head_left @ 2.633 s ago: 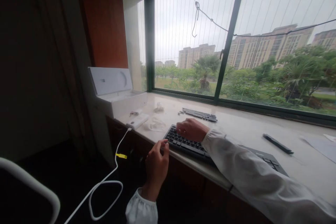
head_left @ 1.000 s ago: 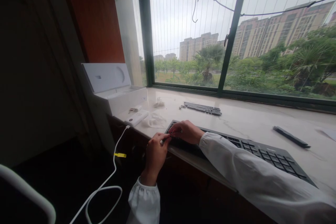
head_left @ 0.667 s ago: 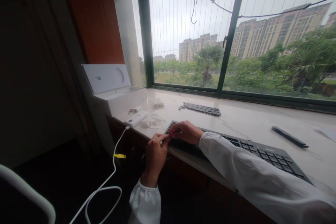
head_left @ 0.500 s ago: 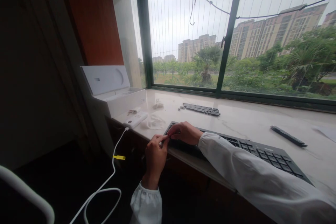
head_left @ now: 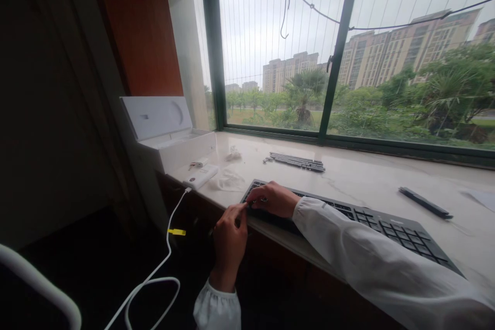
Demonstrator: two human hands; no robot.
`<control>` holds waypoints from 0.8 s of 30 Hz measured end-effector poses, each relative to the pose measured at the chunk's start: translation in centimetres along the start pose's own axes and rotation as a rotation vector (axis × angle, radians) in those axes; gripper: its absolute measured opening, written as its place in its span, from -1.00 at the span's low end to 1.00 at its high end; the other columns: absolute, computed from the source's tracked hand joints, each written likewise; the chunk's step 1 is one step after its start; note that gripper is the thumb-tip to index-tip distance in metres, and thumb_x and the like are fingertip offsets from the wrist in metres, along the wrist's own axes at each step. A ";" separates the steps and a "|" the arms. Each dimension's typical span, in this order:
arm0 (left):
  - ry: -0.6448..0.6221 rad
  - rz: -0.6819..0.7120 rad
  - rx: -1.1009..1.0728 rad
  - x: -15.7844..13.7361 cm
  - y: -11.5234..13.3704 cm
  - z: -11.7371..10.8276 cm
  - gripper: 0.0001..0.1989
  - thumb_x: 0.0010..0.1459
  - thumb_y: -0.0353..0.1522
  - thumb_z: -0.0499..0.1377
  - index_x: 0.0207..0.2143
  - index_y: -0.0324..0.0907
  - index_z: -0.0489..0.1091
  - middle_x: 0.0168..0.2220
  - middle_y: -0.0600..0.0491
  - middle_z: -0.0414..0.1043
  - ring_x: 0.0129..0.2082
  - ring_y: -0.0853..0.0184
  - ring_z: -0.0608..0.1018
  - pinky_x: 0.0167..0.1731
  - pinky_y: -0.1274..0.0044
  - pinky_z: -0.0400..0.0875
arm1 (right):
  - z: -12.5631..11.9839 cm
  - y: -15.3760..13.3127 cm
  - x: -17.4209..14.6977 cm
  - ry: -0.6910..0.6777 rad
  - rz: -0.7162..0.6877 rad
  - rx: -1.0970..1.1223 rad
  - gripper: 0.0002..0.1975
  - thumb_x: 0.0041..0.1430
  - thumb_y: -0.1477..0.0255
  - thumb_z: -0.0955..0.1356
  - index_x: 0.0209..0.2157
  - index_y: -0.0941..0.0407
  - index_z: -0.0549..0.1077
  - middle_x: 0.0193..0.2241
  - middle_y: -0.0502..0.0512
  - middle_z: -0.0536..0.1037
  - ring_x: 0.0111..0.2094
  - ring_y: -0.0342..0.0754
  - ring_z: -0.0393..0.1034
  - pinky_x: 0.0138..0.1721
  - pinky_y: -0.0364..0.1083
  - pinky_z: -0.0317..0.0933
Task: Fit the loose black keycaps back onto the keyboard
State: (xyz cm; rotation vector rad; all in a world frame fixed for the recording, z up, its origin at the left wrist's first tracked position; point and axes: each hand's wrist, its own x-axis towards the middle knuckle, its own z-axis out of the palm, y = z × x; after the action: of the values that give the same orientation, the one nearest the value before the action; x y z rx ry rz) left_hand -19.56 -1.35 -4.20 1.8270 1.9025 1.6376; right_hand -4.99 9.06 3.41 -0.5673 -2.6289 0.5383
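Note:
A black keyboard (head_left: 402, 232) lies along the front of the white marble-look sill. Over its left end, my right hand (head_left: 275, 199) bends down with its fingertips pinched together at the keys. Just below, at the keyboard's front left corner, my left hand (head_left: 231, 229) is closed, thumb and forefinger pressed together close to the right fingertips. Whatever small thing the two pinches hold is hidden or too tiny to name. Behind the keyboard, several loose dark keycaps (head_left: 296, 161) lie in rows.
A slim black object (head_left: 424, 202) lies on the right of the sill. At the left are an open white box (head_left: 176, 147), a white power bank (head_left: 201, 177) with a white cable (head_left: 169, 237), and crumpled clear plastic (head_left: 230, 180). The window frame (head_left: 270, 133) borders the back.
My right fingertips have shifted slightly and sit a little apart from the left ones. My left hand has turned slightly, its fingers more curled. The keyboard and keycaps stay put.

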 end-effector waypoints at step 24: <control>0.009 -0.118 -0.179 -1.5 -1.2 0.7 -0.67 0.27 -0.40 0.00 -0.03 -0.01 0.47 -0.01 0.06 0.52 -0.01 0.26 0.53 -0.01 0.42 0.43 | -0.2 0.0 0.1 -0.063 -0.093 -0.177 -0.72 0.25 0.48 0.27 -0.11 0.11 0.58 -0.31 0.13 0.63 -0.30 -0.07 0.50 -0.24 -0.15 0.29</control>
State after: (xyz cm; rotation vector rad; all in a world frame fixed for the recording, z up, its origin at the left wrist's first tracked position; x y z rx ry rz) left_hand -19.50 -1.75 -6.18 1.6113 1.7656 1.7166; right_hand -4.99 9.17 3.62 -0.4841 -2.7648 0.3021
